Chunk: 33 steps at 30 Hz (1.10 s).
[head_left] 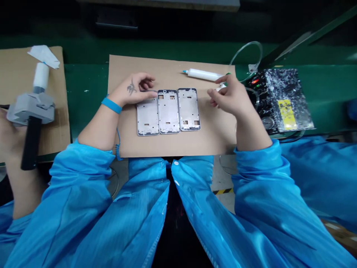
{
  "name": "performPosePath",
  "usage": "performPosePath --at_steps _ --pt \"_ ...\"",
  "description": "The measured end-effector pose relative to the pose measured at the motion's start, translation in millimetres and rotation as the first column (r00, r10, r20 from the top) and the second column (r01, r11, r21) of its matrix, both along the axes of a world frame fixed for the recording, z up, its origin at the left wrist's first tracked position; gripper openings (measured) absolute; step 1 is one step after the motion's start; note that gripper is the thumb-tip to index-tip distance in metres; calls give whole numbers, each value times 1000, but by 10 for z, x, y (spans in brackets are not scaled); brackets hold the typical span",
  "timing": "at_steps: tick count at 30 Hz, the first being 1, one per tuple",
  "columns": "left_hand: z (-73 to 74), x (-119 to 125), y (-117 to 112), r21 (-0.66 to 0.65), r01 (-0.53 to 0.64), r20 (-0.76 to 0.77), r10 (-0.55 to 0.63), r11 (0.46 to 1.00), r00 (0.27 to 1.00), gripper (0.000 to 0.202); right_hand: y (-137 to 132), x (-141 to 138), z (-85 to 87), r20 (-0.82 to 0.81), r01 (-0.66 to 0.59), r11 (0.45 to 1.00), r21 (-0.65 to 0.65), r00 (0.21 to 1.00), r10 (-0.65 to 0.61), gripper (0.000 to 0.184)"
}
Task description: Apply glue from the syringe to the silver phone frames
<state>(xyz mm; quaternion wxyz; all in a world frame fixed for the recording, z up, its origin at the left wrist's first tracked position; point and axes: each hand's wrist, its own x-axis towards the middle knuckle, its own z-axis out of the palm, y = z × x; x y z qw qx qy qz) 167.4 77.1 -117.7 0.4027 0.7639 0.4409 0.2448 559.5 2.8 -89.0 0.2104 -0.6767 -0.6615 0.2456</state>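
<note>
Blue-strapped left hand (pixel 133 90) open and relaxed, gripping nothing, fingertips (pixel 153 94) touching the upper edge of three metal phone mid-frames (pixel 169 111), which lie side by side just to the right of that hand; right hand (pixel 230 98) pinched shut around a small white piece (pixel 222 86), mostly hidden by the fingers and hard to make out; the frames just left of this hand, not touching it; white syringe barrel (pixel 202 74) with a blue tip lying on a cardboard sheet (pixel 214 137) just beyond the right fingers, its near end hidden behind them; clear hose (pixel 245 56) curling beyond the right hand; glue-spattered control box (pixel 279 100) further right; far left, a co-worker's hand (pixel 8 130), cut off by the picture edge, around a grey-and-black dispensing gun (pixel 30 111).
</note>
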Motion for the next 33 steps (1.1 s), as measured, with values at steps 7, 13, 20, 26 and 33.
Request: performPosePath --at_steps 7,13,20,26,33 --pt "-65 -181 162 -220 -129 262 185 967 947 57 250 -198 201 -168 36 991 -125 984 -57 59" --pt "-103 -214 154 -276 -135 302 219 952 928 47 -656 -499 -10 -23 -221 964 149 974 227 40" --pt "-135 -174 121 -222 -157 234 209 962 949 68 -1331 -241 -215 342 -278 951 136 914 219 50" --pt "-171 -132 134 -201 -200 213 242 959 947 65 -1526 147 -135 502 -345 928 143 833 233 59" --pt "-77 -222 51 -33 -150 65 152 988 986 54 -1405 329 -99 472 -446 885 134 814 339 39"
